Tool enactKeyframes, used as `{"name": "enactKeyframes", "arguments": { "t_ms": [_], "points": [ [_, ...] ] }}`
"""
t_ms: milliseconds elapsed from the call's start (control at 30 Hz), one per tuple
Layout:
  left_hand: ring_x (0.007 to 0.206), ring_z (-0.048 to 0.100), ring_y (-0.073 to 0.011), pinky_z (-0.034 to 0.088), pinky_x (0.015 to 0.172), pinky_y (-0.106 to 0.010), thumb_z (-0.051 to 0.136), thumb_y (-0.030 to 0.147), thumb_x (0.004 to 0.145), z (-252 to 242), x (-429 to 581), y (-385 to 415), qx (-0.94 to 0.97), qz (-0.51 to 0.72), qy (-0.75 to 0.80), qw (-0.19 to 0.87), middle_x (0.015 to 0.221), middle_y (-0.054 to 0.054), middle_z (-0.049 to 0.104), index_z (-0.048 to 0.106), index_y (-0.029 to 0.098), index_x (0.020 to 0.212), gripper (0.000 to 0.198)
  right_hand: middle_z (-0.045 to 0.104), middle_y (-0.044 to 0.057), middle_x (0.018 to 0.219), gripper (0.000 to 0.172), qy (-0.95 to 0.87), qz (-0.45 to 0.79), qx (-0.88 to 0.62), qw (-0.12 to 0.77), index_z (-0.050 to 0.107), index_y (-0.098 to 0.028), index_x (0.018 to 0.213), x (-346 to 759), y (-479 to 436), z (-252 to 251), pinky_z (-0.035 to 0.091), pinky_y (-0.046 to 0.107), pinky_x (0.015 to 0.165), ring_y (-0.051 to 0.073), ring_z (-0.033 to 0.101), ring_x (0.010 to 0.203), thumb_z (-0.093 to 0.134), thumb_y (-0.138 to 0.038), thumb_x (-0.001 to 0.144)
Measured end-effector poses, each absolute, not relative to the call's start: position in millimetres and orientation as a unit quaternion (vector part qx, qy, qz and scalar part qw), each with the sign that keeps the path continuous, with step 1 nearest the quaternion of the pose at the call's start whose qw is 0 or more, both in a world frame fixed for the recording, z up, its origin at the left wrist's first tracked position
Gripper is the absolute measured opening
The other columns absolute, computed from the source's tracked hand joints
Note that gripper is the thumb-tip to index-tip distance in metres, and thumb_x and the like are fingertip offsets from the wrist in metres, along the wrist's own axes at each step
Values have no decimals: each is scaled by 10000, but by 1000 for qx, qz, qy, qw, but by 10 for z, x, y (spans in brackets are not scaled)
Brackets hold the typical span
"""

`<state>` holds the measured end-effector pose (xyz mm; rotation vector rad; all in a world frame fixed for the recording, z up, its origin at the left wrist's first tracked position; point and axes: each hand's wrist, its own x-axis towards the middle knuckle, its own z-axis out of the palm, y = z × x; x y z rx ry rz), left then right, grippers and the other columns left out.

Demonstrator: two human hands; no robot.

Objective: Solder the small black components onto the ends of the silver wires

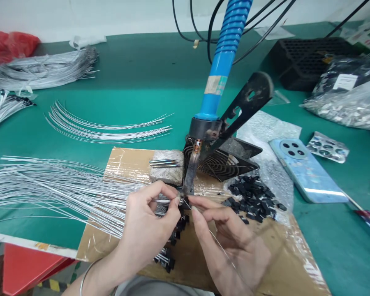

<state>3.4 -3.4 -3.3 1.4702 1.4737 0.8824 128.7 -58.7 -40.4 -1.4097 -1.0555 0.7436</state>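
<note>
My left hand [148, 230] is closed around a fan of thin white wires [58, 185] with small black components [172, 238] at their ends, thumb and forefinger pinching one wire end at the iron's tip. My right hand [228, 242] pinches a thin strand of solder wire [217, 242] and holds its end at the same spot. The blue-handled soldering iron [222, 61] stands fixed in a black stand [231, 123], its tip [189, 183] pointing down between my fingertips. Everything rests on a taped cardboard sheet [126, 164].
A pile of loose black components [253, 199] on a plastic bag lies right of my hands, a light-blue phone [305, 172] beyond it. A small black fan [225, 162] sits behind the iron. More wire bundles [43, 70] lie at left, bags [348, 98] and a black tray [308, 57] at right.
</note>
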Motion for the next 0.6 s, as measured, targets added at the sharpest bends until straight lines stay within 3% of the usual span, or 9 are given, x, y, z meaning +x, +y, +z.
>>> {"name": "enactKeyframes", "arguments": {
  "t_ms": [333,467,600],
  "points": [
    [720,648,-193,423,579,-278,626,185,779,-75,20,-39,585,325,603,434,763,-28,734,636,190,676,104,797,65,1003,164,-458,317,-614,560,614,-221,720,1294,-597,-418,596,296,805,204,771,873,713,-218,851],
    [615,564,-160,375,532,-277,612,202,802,-95,-20,-64,615,295,605,411,754,-17,728,633,200,684,120,799,57,1001,167,-478,316,-599,559,607,-227,725,1325,-610,-454,604,270,772,199,772,881,697,-196,863],
    [574,512,-149,368,526,-281,601,187,828,-172,-127,-90,646,264,611,372,793,-15,738,640,210,722,115,789,52,999,122,-515,233,-619,546,611,-236,780,1538,-596,-558,584,339,900,219,756,960,688,-189,862]
  ]
}}
